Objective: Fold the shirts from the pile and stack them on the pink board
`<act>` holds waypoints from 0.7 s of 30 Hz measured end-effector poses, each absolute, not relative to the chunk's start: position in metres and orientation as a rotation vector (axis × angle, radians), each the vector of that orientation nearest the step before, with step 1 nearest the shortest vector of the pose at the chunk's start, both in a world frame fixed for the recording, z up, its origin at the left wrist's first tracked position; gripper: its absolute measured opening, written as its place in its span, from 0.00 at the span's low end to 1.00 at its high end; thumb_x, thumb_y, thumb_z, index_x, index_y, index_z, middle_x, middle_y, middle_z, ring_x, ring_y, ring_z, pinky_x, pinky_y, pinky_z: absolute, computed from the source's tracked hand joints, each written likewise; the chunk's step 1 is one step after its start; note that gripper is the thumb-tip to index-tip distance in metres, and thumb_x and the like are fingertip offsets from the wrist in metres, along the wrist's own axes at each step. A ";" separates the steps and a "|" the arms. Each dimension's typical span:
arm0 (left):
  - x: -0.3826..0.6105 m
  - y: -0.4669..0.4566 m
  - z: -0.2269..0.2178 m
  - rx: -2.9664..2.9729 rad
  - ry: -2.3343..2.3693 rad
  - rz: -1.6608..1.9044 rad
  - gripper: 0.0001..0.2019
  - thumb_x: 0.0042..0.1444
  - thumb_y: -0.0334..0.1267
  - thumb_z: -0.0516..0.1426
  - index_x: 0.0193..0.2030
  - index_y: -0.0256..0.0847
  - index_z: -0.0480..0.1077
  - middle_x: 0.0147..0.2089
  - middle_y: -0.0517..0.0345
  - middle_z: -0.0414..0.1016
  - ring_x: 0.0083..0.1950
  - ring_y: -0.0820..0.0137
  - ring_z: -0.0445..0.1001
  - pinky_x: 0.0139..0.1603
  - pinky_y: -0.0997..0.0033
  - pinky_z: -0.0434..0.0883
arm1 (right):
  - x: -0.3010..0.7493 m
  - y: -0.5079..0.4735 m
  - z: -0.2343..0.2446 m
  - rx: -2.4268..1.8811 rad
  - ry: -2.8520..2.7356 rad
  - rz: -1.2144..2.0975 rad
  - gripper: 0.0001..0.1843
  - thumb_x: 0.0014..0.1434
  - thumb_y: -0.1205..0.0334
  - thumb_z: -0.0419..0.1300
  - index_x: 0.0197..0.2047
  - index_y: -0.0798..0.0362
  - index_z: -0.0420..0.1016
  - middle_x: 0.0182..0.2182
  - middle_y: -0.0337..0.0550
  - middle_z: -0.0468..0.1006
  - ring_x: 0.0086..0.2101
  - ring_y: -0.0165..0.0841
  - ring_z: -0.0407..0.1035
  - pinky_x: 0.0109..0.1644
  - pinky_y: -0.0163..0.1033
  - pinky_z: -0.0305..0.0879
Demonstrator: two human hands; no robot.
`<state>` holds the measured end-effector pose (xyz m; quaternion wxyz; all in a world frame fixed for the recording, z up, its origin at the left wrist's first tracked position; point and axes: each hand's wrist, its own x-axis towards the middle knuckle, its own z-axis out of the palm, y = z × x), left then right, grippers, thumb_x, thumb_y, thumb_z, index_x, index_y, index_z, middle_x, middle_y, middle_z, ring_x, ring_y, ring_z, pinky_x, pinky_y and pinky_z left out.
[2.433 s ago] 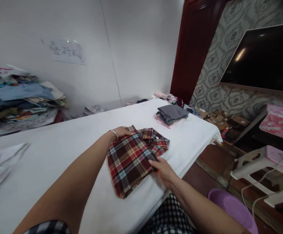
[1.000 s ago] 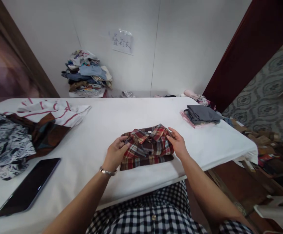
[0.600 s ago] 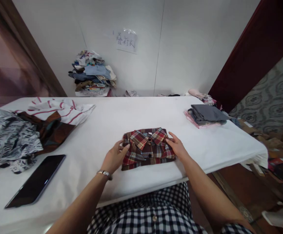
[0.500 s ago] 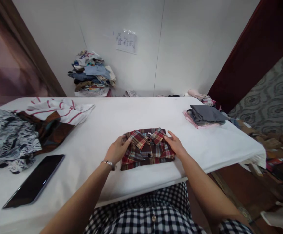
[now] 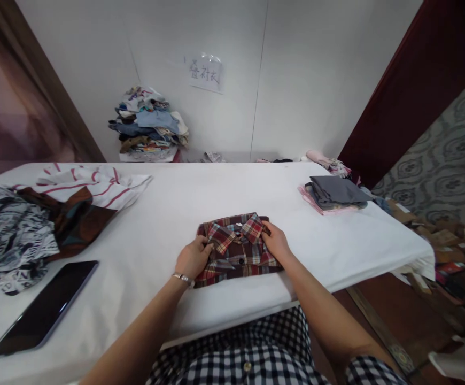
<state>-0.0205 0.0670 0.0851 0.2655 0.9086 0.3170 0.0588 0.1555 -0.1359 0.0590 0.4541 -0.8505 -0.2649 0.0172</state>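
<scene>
A person in a black-and-white checked shirt (image 5: 232,369) stands at the near edge of a tabletop draped in white cloth (image 5: 168,214), both bare hands on a folded plaid shirt of red, brown and pale blue cotton-like cloth (image 5: 242,267). The plaid shirt lies flat close to the near edge, its pointed collar uppermost and toward the far edge, a dark button showing below. The left hand (image 5: 193,258), with a silver-coloured metal band (image 5: 183,278) at the wrist, pinches the shirt's left side between thumb and fingers; the right hand (image 5: 276,241) is clamped on its upper right side, near the collar.

Near the tabletop's right edge sits a neat stack of a dark grey folded garment (image 5: 339,191) over pink cloth (image 5: 321,207). Toward the left edge lie a crumpled black-and-white lettered fabric (image 5: 12,238), a brown patterned cloth (image 5: 82,216) and a white cloth with red stripes (image 5: 96,187). A flat, glossy black device (image 5: 42,310) rests at the near left corner. Beyond the far edge rises a tall heap of mixed clothes (image 5: 150,125), beside a handwritten white paper sign (image 5: 206,75) on the wall.
</scene>
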 end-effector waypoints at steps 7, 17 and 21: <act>-0.047 0.061 0.093 2.339 0.878 0.397 0.24 0.57 0.56 0.48 0.52 0.43 0.67 0.46 0.52 0.75 0.41 0.64 0.74 0.41 0.65 0.68 | 0.146 -0.168 0.056 -1.874 -0.411 0.115 0.27 0.54 0.50 0.57 0.55 0.53 0.70 0.48 0.49 0.76 0.42 0.37 0.71 0.47 0.43 0.68; -0.050 0.045 0.084 2.086 0.758 0.379 0.35 0.50 0.48 0.59 0.64 0.41 0.56 0.59 0.42 0.67 0.57 0.54 0.69 0.55 0.54 0.68 | 0.102 -0.201 0.048 -1.827 -0.372 0.257 0.33 0.52 0.53 0.61 0.61 0.48 0.64 0.47 0.46 0.76 0.44 0.37 0.71 0.48 0.44 0.69; -0.040 0.044 0.088 1.472 0.827 0.408 0.37 0.46 0.40 0.64 0.62 0.41 0.57 0.59 0.41 0.67 0.51 0.59 0.74 0.47 0.62 0.74 | 0.106 -0.192 0.054 -1.667 -0.264 0.320 0.38 0.46 0.57 0.65 0.61 0.50 0.63 0.52 0.50 0.72 0.41 0.35 0.71 0.46 0.42 0.69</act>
